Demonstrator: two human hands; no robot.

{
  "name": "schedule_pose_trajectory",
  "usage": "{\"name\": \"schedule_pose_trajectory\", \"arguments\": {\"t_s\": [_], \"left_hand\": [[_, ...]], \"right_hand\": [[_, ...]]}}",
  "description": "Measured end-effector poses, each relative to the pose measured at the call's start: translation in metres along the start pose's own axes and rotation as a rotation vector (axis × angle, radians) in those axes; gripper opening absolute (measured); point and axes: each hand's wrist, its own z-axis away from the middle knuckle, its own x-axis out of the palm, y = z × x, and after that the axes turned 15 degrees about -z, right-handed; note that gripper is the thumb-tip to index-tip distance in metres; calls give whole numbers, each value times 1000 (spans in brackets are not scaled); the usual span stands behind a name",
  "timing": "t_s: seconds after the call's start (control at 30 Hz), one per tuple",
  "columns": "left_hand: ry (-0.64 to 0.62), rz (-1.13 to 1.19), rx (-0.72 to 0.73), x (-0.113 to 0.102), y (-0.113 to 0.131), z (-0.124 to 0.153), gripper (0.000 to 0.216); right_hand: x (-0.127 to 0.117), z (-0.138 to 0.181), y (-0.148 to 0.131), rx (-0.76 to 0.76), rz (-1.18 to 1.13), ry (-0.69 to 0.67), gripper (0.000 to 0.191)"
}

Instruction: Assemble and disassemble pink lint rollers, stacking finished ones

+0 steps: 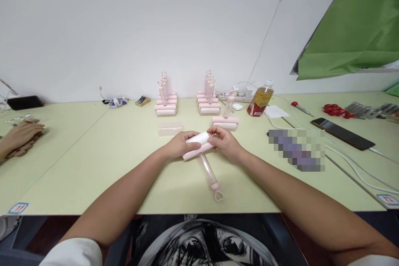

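Roller head [198, 139] | half hidden by left hand [178, 145] | right hand [227, 144]

One held roller [202, 138] — two roller stacks [166, 108]

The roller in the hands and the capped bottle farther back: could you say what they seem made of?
Roller: likely plastic, matte pink body, see-through glossy handle; its white roll looks like paper. Bottle: clear plastic probably, amber liquid showing through.
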Motion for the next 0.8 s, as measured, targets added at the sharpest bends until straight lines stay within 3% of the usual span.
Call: {"name": "schedule_pose_trajectory", "arguments": {"t_s": [0.2, 0.43, 0.6, 0.7, 0.8], "left_hand": [[-90, -114, -8, -2, -1, -1, 49], [-117, -157, 10, -10, -1, 0, 45], [-27, -151, 32, -10, -9, -7, 41], [91, -137, 33, -8, -12, -11, 45], [181, -119, 25, -7, -12, -10, 52]], "right_hand": [[-2, -2, 2, 212, -14, -77, 39], [2, -8, 6, 222, -40, -100, 48], [3, -13, 11, 126, 23, -32, 43], [2, -15, 14, 55, 122, 9, 37], [0, -15, 13, 67, 208, -8, 33]]}}
